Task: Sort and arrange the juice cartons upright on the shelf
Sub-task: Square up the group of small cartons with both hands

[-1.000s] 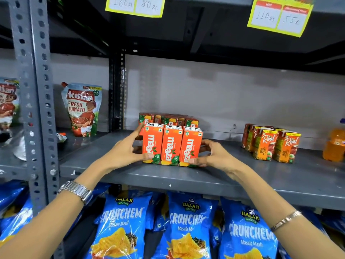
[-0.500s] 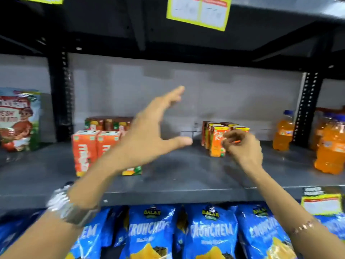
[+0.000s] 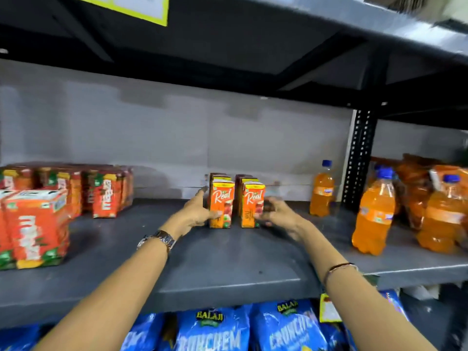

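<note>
Two short rows of orange Real juice cartons stand upright mid-shelf, with a small gap between the left row (image 3: 222, 198) and the right row (image 3: 253, 198). My left hand (image 3: 192, 214) lies against the left front carton, fingers along its side and thumb on its front. My right hand (image 3: 281, 214), blurred, curls around the lower right side of the right front carton. Orange Maaza cartons stand upright at the far left, one block at the front (image 3: 35, 224) and another further back (image 3: 106, 193).
The grey metal shelf (image 3: 228, 259) has bare surface in front of the Real cartons. Orange drink bottles (image 3: 321, 191) (image 3: 373, 214) (image 3: 442, 216) stand to the right, around a black perforated post (image 3: 359, 153). Blue Crunchem crisp bags (image 3: 212, 330) fill the shelf below.
Both hands left the Maaza cartons and moved right to the Real cartons. The view swung right with them. The left hand, open in mid-air half a second ago, now rests on the left carton.
</note>
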